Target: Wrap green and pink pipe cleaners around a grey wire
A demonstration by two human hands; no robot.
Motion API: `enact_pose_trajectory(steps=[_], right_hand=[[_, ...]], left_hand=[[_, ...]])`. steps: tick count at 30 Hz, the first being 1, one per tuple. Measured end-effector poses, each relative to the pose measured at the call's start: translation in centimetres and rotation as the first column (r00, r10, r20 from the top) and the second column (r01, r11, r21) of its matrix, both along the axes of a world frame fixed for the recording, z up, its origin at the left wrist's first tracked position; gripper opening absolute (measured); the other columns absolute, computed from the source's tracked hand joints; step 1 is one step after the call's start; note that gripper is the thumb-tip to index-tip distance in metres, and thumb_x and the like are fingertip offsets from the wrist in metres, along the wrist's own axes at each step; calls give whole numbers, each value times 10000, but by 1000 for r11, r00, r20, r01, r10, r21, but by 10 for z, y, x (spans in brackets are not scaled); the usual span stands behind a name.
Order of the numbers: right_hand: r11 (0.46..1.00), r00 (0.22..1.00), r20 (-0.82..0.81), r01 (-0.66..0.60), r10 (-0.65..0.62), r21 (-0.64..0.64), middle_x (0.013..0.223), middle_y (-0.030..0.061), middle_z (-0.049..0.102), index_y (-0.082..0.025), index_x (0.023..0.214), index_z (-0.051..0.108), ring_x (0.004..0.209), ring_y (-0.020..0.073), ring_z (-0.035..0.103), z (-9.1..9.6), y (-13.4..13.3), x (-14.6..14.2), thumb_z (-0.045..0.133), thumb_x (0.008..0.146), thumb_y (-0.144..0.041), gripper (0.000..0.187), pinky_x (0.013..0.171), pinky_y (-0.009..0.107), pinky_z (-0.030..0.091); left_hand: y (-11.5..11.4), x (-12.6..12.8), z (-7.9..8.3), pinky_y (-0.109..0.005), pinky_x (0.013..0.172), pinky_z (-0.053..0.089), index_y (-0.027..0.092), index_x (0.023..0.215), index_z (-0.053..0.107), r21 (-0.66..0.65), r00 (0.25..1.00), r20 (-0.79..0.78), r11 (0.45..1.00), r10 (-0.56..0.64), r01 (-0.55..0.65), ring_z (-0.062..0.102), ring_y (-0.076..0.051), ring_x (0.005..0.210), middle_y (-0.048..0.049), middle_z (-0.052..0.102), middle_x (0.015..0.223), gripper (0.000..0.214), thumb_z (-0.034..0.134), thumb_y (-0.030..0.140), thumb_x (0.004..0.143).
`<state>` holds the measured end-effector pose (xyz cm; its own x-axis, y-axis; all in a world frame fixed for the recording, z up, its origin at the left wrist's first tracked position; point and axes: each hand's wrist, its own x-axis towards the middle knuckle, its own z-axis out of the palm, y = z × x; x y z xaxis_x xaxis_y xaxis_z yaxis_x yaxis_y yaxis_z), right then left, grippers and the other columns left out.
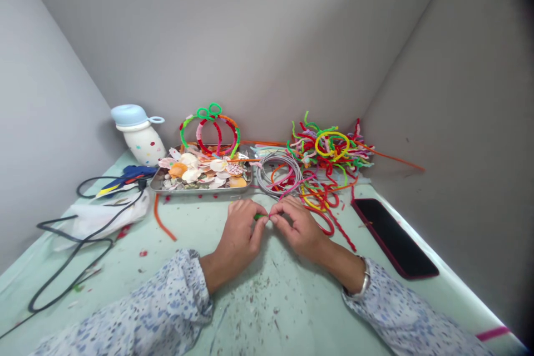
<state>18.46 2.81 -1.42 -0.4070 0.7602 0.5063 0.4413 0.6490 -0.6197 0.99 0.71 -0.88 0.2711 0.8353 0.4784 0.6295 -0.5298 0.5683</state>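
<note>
My left hand [242, 232] and my right hand [303, 229] meet fingertip to fingertip over the middle of the table. Between the left thumb and forefinger a short green piece [259, 216], apparently pipe cleaner, pokes out. The right thumb and forefinger pinch something thin and pinkish, mostly hidden by the fingers. Just beyond the hands lies a coil of grey wire [259, 175], with red, pink and yellow pipe cleaners [329, 217] tangled beside it.
Behind stands a metal tray [200, 191] of shells [191, 161], with ring-shaped pipe-cleaner pieces [209, 130] upright on it. A white bottle [144, 144], a glue gun [125, 177] and its black cord [62, 289] are left. A phone [394, 236] lies right. Walls enclose the table.
</note>
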Motion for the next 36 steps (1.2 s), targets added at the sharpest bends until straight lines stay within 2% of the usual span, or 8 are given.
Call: enact_pose_trajectory(steps=[7,19,30,36], right_hand=[[999,999,-25,-25,23,-46,840,19,609,-217,878,600,835,192,539,3,1,1,513,917,-248,101,766,339,413],[1000,999,-52,-3,2,-28,873,29,598,-212,838,618,895,195,527,5,1,0,524,911,-229,120,818,355,415],[994,997,-62,-57,51,-96,819,16,550,-204,789,560,848,183,503,-2,3,0,453,954,-256,204,772,330,399],[996,997,-71,-31,25,-86,808,6,564,-204,794,586,838,178,511,-2,3,0,491,940,-265,185,775,328,385]], left_hand=[[-2,0,2,-385,831,381,189,907,551,5,1000,13,1000,8,-8,514,-215,866,-51,592,876,111,447,229,909],[-2,0,4,-385,815,383,195,886,556,-6,1000,11,1000,18,-18,520,-219,847,-50,593,848,133,433,240,911],[-1,0,3,-383,814,369,184,893,547,-5,1000,-14,1000,-6,6,503,-212,844,-47,584,855,117,442,230,917],[-1,0,2,-383,835,359,185,942,549,-19,1000,2,1000,-17,17,506,-210,872,-47,596,895,117,438,215,923]])
